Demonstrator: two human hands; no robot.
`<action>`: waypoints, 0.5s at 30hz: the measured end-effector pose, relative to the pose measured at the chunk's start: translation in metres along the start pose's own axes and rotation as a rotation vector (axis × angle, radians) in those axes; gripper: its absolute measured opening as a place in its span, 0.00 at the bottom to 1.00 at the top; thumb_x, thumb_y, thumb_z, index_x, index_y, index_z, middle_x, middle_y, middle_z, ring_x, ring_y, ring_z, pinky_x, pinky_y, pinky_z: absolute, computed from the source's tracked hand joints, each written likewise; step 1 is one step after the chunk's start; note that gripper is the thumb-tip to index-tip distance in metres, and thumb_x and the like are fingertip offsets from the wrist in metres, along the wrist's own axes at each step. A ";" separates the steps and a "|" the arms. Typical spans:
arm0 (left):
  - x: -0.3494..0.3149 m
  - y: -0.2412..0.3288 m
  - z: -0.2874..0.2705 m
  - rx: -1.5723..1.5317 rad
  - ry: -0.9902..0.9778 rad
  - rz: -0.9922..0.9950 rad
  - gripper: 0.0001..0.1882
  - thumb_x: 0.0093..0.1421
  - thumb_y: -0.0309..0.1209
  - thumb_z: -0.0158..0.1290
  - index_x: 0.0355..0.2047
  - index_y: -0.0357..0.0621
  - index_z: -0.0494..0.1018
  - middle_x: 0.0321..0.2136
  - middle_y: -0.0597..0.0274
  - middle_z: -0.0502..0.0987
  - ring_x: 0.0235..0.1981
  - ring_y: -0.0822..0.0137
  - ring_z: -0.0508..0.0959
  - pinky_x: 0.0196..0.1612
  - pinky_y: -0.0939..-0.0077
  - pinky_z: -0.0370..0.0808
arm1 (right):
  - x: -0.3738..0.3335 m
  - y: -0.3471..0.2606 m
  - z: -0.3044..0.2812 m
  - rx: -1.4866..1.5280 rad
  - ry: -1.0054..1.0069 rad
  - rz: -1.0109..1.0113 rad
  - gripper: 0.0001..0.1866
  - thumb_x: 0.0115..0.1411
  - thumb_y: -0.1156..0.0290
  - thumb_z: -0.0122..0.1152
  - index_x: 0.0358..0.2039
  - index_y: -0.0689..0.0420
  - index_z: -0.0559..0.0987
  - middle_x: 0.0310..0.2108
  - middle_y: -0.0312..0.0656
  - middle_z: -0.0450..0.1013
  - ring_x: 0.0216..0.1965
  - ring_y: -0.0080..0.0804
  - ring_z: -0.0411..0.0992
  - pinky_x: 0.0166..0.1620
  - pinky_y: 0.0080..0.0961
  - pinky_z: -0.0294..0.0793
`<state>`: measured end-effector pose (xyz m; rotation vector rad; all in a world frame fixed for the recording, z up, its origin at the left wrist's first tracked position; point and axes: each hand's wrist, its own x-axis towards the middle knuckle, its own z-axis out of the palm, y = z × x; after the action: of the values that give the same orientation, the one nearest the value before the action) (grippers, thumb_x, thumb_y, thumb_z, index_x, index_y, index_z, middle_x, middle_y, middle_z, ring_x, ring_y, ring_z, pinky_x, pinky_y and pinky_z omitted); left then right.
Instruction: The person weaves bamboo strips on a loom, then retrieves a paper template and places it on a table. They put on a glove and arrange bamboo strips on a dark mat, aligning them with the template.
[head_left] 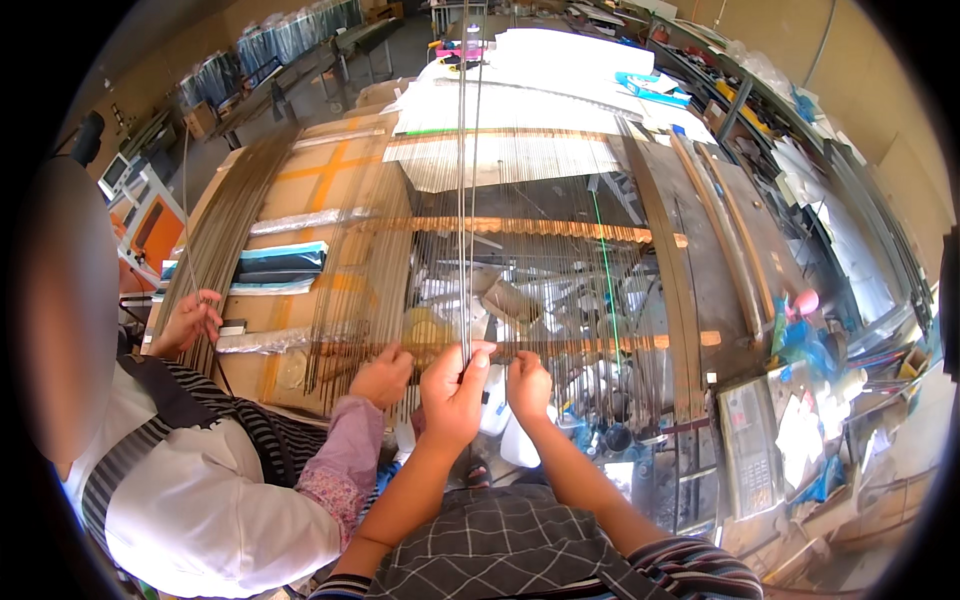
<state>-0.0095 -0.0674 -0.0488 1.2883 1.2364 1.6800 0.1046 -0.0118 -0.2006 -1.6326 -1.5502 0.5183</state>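
My left hand point(455, 398) is closed around two long thin rods point(468, 200), which rise upright past the top of the view. Just to its right, my right hand point(528, 385) has its fingers pinched together at the near edge of many thin strips point(560, 290). What those fingers grip is too small to make out. The strips lie side by side, running away from me across wooden bars over an opening. At my left, a co-worker's hand point(383, 377) touches the strips, and the co-worker's other hand point(190, 322) holds a thin rod.
Dense strip bundles point(225, 225) lie on cardboard at the left. White sheets point(570, 65) cover the far end. Scraps and plastic containers point(518, 440) show beneath the strips. A keypad device point(750, 450) stands at the right, beside cluttered shelves point(745, 110). The co-worker's sleeve point(340, 455) is close to my left arm.
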 end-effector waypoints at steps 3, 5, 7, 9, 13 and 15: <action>-0.004 -0.003 0.001 0.071 -0.002 0.023 0.08 0.61 0.26 0.49 0.36 0.34 0.74 0.19 0.70 0.69 0.20 0.82 0.63 0.24 0.84 0.62 | 0.001 0.001 0.008 -0.095 -0.047 0.080 0.11 0.57 0.66 0.50 0.32 0.60 0.76 0.24 0.56 0.74 0.28 0.55 0.74 0.34 0.46 0.72; -0.008 -0.003 0.001 0.108 0.000 0.039 0.08 0.61 0.27 0.49 0.35 0.34 0.74 0.19 0.70 0.69 0.19 0.81 0.63 0.23 0.83 0.61 | 0.003 0.006 0.012 -0.121 -0.119 0.085 0.12 0.57 0.64 0.49 0.31 0.60 0.75 0.25 0.55 0.75 0.29 0.57 0.74 0.36 0.48 0.72; -0.008 -0.003 0.001 0.107 0.002 0.035 0.09 0.62 0.27 0.48 0.35 0.34 0.74 0.18 0.69 0.69 0.19 0.81 0.63 0.22 0.82 0.61 | 0.006 0.006 0.013 -0.189 -0.202 0.077 0.13 0.57 0.63 0.48 0.30 0.60 0.76 0.25 0.55 0.75 0.30 0.57 0.74 0.37 0.48 0.72; -0.011 -0.004 0.001 0.089 -0.006 -0.026 0.10 0.62 0.28 0.47 0.35 0.34 0.74 0.18 0.67 0.69 0.19 0.80 0.63 0.23 0.82 0.62 | 0.011 0.004 0.012 -0.296 -0.292 0.059 0.13 0.55 0.62 0.50 0.28 0.59 0.77 0.26 0.54 0.75 0.30 0.56 0.75 0.36 0.47 0.73; -0.009 -0.010 0.006 0.116 0.001 0.093 0.11 0.63 0.29 0.46 0.33 0.34 0.74 0.17 0.66 0.68 0.19 0.79 0.63 0.23 0.81 0.61 | 0.022 0.000 0.014 -0.435 -0.409 0.007 0.13 0.52 0.62 0.51 0.24 0.58 0.79 0.26 0.53 0.76 0.30 0.52 0.76 0.36 0.43 0.75; -0.010 -0.013 0.008 0.091 -0.007 0.063 0.11 0.63 0.29 0.46 0.31 0.35 0.74 0.17 0.66 0.69 0.19 0.79 0.64 0.23 0.81 0.62 | 0.026 -0.004 0.012 -0.492 -0.464 0.000 0.13 0.52 0.62 0.50 0.24 0.57 0.79 0.26 0.52 0.76 0.30 0.50 0.76 0.36 0.40 0.76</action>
<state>0.0008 -0.0698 -0.0640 1.4000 1.2935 1.6783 0.0977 0.0159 -0.1986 -1.9697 -2.1484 0.5743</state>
